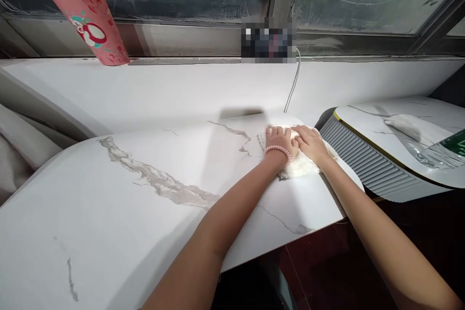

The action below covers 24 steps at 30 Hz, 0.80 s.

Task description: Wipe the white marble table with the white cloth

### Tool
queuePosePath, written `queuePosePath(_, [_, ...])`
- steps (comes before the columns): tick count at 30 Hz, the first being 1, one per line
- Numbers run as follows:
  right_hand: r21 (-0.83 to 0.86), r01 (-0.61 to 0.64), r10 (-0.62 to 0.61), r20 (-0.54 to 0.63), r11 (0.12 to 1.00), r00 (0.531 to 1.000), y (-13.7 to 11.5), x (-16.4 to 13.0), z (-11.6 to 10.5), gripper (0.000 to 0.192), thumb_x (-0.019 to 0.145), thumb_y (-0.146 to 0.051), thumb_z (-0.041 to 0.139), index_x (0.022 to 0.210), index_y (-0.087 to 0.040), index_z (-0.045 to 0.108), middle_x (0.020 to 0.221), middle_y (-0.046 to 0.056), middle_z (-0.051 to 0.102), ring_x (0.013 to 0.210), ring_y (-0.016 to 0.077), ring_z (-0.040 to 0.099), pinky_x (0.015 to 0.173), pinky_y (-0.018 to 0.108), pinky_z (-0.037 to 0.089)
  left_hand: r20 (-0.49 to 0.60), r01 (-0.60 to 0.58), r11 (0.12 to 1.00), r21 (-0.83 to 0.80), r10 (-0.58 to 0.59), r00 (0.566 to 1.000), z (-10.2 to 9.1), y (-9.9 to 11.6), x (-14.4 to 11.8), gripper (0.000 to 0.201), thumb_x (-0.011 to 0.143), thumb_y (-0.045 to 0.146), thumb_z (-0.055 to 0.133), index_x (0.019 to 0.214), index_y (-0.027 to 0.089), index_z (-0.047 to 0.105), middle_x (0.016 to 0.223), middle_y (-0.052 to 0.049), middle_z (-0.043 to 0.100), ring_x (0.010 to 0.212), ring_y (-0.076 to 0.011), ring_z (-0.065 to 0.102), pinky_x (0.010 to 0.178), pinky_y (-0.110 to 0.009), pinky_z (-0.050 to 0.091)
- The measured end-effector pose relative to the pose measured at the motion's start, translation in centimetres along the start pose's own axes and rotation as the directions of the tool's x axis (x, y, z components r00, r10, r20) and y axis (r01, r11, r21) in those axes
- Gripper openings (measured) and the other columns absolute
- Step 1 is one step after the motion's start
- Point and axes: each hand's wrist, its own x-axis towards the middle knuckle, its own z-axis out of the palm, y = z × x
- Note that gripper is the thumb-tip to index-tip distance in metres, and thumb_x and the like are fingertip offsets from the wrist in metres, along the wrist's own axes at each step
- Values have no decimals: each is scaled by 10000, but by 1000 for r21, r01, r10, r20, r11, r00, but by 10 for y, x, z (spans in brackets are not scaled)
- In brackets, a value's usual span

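Note:
A white fluffy cloth (pixel 303 167) lies on the white marble-patterned tabletop (pixel 174 155), near its rounded right end. My left hand (pixel 280 143), with a pink bead bracelet at the wrist, presses down on the cloth's left part with its fingers laid out forward. Right beside it, my right hand (pixel 310 144) rests on the cloth too, fingers extended and pointing to the left. Both palms face down, so their undersides are hidden. The fingertips of the two hands almost meet.
A pink paper cup (pixel 92 24) with a red straw stands on the window ledge. A blurred-out object (pixel 269 41) sits further right, with a white cable (pixel 292 80) hanging down. On a ribbed side cabinet (pixel 370 155) lie a clear bottle (pixel 436 152) and a white packet (pixel 417 126).

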Motion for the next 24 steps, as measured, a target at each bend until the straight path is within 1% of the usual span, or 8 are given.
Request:
queuePosePath(2, [1,5,-5,-3,1000,1000,-5,19,9,449,919,-271,304,1276,-258,576,1366,69,591,1314,266,479,1109,522,326,0,11,1000,4,-11,1000,1,-14,15,474,951,327,339,1349,146,521,1380,-134,546,1348,-259,404,1212,-461,152])
queuePosePath(6, [13,20,-20,17,1000,1000,-13,59,27,446,902,-253,317,1257,-220,585,1358,93,594,1290,274,486,1115,505,311,32,95,995,11,-96,995,1,-40,45,505,955,337,307,1395,158,479,1449,-114,499,1386,-257,363,1213,-466,135])
queuePosePath(9, [33,59,-60,4,998,998,-17,85,37,435,905,-258,319,1236,-208,598,1309,104,622,1242,278,514,1087,484,342,20,128,992,9,-128,992,0,-56,63,503,953,337,296,1390,169,482,1460,-97,493,1378,-263,367,1208,-465,138])
queuePosePath(12, [35,79,-79,-1,996,997,-19,103,43,436,909,-263,321,1232,-196,607,1277,112,639,1198,283,538,1052,462,377,4,133,991,23,-133,991,-1,-68,77,501,949,332,294,1379,172,495,1433,-93,516,1363,-264,384,1197,-457,170])
queuePosePath(15, [22,68,-69,20,997,997,-19,113,45,449,912,-270,324,1254,-187,604,1285,111,636,1186,283,549,1047,448,386,14,134,990,48,-135,991,-2,-75,84,507,954,329,283,1383,165,496,1392,-106,543,1342,-257,411,1189,-446,192])
queuePosePath(18, [27,69,-69,7,997,998,-20,114,45,450,912,-273,331,1254,-186,610,1277,109,642,1185,283,551,1049,442,389,0,137,989,59,-138,990,-2,-76,85,511,959,336,281,1392,164,491,1394,-112,540,1342,-257,413,1188,-443,198])
queuePosePath(21, [44,67,-67,-7,997,998,-22,111,44,454,909,-266,327,1250,-176,614,1279,112,640,1195,286,547,1059,454,384,-9,128,990,55,-128,992,-1,-74,81,520,964,340,267,1406,167,479,1426,-100,523,1364,-256,392,1202,-449,169])
queuePosePath(24, [44,60,-61,13,997,998,-28,102,41,467,911,-265,318,1270,-174,603,1309,108,622,1220,284,537,1072,460,377,0,146,988,51,-146,989,-3,-72,71,536,966,354,254,1421,166,465,1464,-92,497,1394,-256,363,1211,-466,149])
